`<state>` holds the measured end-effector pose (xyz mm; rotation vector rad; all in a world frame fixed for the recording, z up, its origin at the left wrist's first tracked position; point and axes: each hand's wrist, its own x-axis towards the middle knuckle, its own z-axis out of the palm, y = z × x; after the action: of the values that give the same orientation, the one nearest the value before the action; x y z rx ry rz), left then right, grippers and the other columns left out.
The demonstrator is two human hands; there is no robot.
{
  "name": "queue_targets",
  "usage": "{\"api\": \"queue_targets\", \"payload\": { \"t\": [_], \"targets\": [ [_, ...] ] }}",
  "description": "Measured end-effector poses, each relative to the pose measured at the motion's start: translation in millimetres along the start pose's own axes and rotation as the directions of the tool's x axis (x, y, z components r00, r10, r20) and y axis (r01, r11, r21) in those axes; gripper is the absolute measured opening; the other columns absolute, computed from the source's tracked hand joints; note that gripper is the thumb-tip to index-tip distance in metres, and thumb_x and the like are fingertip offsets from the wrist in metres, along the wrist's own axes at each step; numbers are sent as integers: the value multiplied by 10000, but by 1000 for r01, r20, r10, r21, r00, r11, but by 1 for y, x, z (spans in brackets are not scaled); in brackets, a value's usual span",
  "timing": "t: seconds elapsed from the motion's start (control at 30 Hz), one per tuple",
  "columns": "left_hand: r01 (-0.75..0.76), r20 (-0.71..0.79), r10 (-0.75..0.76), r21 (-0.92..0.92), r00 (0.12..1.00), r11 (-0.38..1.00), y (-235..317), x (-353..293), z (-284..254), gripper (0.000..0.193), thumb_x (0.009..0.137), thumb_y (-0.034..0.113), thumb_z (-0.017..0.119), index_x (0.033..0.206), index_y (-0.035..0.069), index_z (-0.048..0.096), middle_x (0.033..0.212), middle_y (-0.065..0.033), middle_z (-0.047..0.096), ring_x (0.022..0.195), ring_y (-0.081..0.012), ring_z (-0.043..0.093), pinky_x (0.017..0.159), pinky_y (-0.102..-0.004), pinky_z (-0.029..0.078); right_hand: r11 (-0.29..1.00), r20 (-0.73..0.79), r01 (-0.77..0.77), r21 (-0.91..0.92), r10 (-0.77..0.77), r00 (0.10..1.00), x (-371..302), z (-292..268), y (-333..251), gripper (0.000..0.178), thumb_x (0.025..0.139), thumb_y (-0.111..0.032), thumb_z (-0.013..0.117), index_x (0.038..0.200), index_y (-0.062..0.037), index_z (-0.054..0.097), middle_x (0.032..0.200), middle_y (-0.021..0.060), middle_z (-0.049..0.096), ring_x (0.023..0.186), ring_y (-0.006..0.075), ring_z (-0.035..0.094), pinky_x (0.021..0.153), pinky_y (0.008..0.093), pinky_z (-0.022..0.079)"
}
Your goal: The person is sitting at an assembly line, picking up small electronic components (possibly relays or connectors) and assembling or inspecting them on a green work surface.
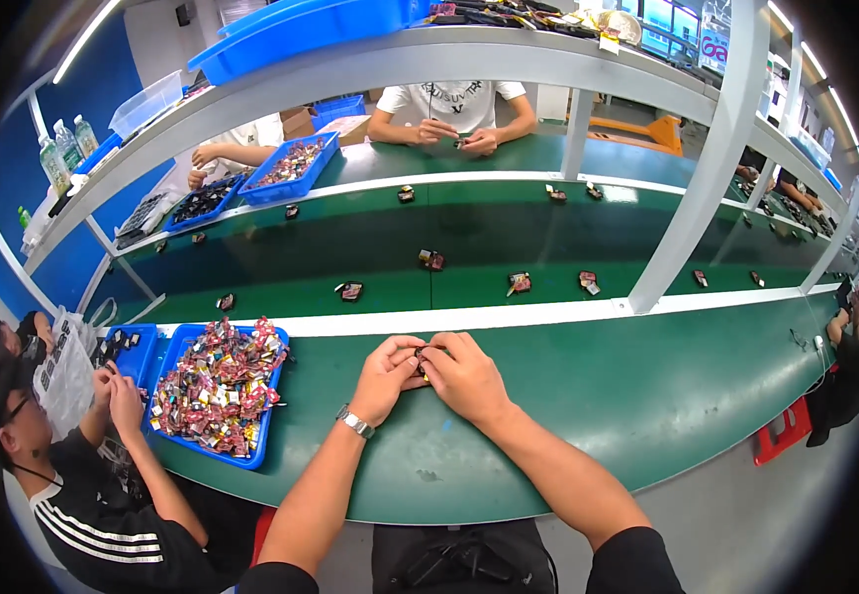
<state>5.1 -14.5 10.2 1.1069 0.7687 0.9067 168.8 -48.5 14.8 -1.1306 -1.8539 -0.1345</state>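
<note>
Above the green worktop, near its white rail, my two hands meet around a small dark part with a reddish bit (420, 367), mostly hidden by the fingers. My left hand (387, 376) wears a metal watch at the wrist and grips the part from the left, fingers closed. From the right, my right hand (464, 374) pinches the same part with thumb and fingertips. Left of my hands stands a blue tray (263, 441) heaped with small red, white and yellow circuit pieces (214, 386).
Past the white rail (469, 319), a green belt (390, 282) carries several small dark assemblies (350, 291). A grey post (692, 188) rises at the right, under an overhead shelf (509, 49). A co-worker (103, 495) sits close on my left; another (454, 124) works opposite. A red stool (784, 433) stands at right.
</note>
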Motion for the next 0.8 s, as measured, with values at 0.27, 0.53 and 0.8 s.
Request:
{"api": "queue_targets", "payload": {
  "t": [0.27,0.53,0.8],
  "targets": [
    [-13,22,13,10,1000,1000,0,0,-1,209,965,50,523,1173,24,519,1091,-70,655,974,-135,640,815,-286,561,999,-34,-28,31,29,999,2,0,-5,137,744,-57,707,869,-56,652,938,48,604,871,230,611,663,340,549],
    [-26,13,26,21,1000,999,-1,-1,-1,189,967,57,525,1153,20,530,1065,-71,659,942,-129,642,795,-286,565,999,-33,-27,28,28,999,3,1,-7,150,736,-54,709,859,-48,624,922,62,588,848,242,599,678,347,536],
    [-47,-61,53,94,997,994,-1,0,5,151,969,64,532,1110,11,540,984,-61,669,848,-110,644,704,-250,564,988,-11,-66,141,68,998,1,-1,-5,198,726,-25,729,899,-40,633,953,77,595,886,260,594,731,356,519]
  ]
}}
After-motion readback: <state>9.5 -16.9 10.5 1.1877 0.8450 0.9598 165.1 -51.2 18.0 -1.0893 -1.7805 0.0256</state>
